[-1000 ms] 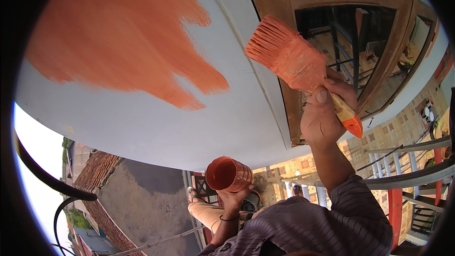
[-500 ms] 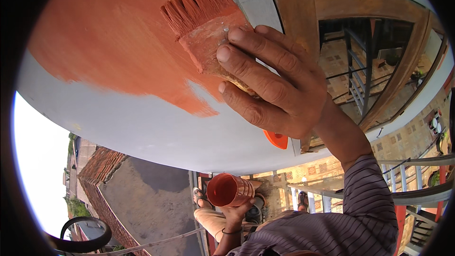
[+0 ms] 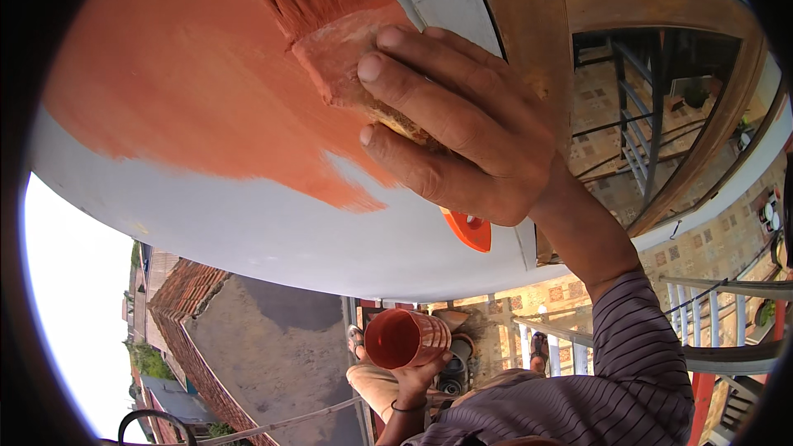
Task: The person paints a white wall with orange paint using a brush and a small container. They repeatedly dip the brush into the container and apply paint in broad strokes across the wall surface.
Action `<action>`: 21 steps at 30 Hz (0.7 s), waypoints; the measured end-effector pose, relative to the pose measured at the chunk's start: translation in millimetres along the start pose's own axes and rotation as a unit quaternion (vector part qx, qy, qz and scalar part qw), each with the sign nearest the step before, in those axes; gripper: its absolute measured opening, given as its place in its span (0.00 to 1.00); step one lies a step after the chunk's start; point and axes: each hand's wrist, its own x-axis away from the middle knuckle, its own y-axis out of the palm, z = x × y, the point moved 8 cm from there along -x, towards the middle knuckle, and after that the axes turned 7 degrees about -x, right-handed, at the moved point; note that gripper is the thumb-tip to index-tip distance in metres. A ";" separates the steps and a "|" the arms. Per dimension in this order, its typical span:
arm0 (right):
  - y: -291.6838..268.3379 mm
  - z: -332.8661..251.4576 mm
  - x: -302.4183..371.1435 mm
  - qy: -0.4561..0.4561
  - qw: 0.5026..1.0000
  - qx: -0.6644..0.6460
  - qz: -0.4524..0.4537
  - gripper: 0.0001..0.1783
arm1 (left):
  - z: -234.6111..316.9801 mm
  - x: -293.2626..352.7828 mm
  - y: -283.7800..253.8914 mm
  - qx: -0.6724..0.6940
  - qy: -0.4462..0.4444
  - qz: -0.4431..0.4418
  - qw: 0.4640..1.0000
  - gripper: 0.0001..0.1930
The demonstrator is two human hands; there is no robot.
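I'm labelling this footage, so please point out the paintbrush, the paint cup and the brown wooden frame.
Paintbrush (image 3: 345, 48): head view, on its paint-coated ferrule.
Paint cup (image 3: 433, 337): head view, on its outer wall.
Wooden frame (image 3: 529, 37): head view, on its left side.

The right hand grips a wide, flat paintbrush with orange-coated bristles, its orange handle tip showing below the palm. The bristles lie over the orange-painted patch on a pale grey wall — probably touching it, though the angle makes contact hard to confirm. Lower down, the left hand holds a round, orange-smeared plastic cup, its mouth facing up toward the camera. A brown wood-framed glass window stands at right — beyond it, patterned floor tiles.
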 end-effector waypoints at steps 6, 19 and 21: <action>2.2 4.5 8.5 0.000 1.000 0.008 0.003 0.12 | 1.4 4.2 -2.8 -0.013 -0.021 0.007 1.000 0.58; -6.4 -6.6 8.4 0.005 1.000 -0.009 0.005 0.17 | 2.4 2.9 -6.7 -0.010 -0.027 0.006 1.000 0.56; -4.2 -1.6 6.7 0.006 1.000 -0.010 0.007 0.18 | 3.4 1.9 -8.1 -0.011 -0.026 0.007 1.000 0.56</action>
